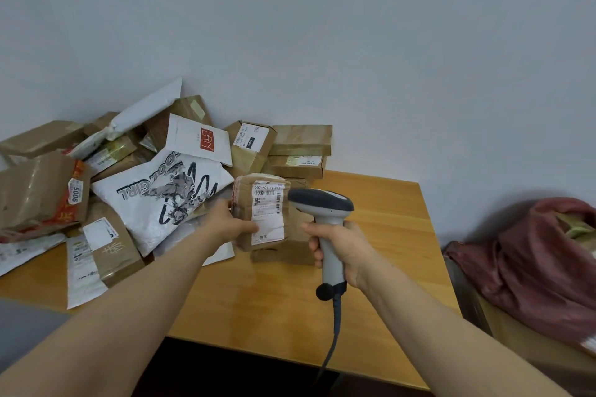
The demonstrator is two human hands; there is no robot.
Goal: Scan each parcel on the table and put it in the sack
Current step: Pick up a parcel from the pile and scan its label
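Left hand grips brown parcel at frame centre, label facing camera, raised over wooden table. Right hand fingers wrapped round scanner handle, head touching parcel. Red sack at right edge. Parcel pile at left.

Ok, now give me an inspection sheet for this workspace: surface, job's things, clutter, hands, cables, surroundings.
Surface: light wooden table, bare wood showing at its right and near parts.
Job's things: small brown taped parcel with a white label, held up; grey handheld barcode scanner pointed at the label; pile of brown boxes and white mailer bags on the table's left and back; dark red sack right of the table, parcels showing in its mouth.
Clutter: nothing seen.
Hands: left hand grips the parcel; right hand grips the scanner's handle.
Cables: grey scanner cable hangs from the handle past the table's near edge.
Surroundings: plain pale wall behind.
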